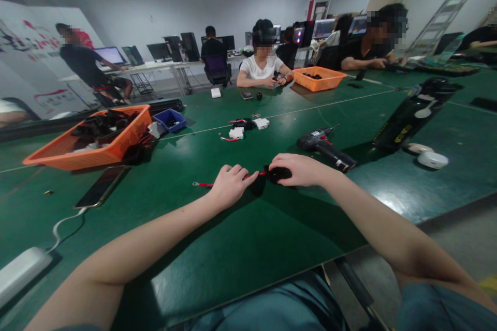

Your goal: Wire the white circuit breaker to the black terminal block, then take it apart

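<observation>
My left hand [230,184] is closed round a red cable [205,185] whose metal ring terminal sticks out on the left. The cable runs on to a black block-shaped part [278,174], which my right hand [301,169] grips from above and behind. Fingers cover most of that part, so its exact kind is hidden. Just beyond my hands lie a white connector block [236,133] with a short red lead, a second white block [261,123] and a black piece [243,123]. A cordless drill [326,149] lies to the right of my right hand.
An orange basket [77,159] of dark parts and a small blue bin [170,120] stand left. Nearby are a phone [101,186] and a white power strip [25,274]. A black bottle [413,116] and white case [433,159] stand right. A co-worker [262,70] sits opposite, beside another orange basket [319,81].
</observation>
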Demonstrator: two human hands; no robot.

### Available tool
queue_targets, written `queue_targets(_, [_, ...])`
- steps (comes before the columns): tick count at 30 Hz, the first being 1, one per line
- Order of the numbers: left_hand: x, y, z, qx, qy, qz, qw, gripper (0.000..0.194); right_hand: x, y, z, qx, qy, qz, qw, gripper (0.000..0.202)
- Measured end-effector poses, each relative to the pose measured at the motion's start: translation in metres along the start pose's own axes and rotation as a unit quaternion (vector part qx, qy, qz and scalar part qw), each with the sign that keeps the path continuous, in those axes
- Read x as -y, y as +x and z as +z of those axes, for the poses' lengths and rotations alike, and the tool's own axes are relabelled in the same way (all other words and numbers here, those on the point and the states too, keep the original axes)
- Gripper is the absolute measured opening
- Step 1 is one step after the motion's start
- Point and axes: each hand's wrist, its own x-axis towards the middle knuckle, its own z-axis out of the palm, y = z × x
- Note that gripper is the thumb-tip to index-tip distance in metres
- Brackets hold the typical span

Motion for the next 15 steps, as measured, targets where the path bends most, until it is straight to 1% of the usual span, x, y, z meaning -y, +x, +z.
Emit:
queue_targets(4, [-0.0007, 0.0001, -0.0007, -0.003, 0.004, -0.002, 1.0, 0.044, 0.002, 0.0001, -0.0008, -0.009, 0.003, 0.01, 1.0, 0.032])
queue_targets(15, [0.0001, 0.0, 0.0011, -0.003, 0.011, 0.0, 1.0, 0.044, 0.0019, -0.0001, -0.0012, 0.004, 0.003, 0.019, 1.0, 0.033])
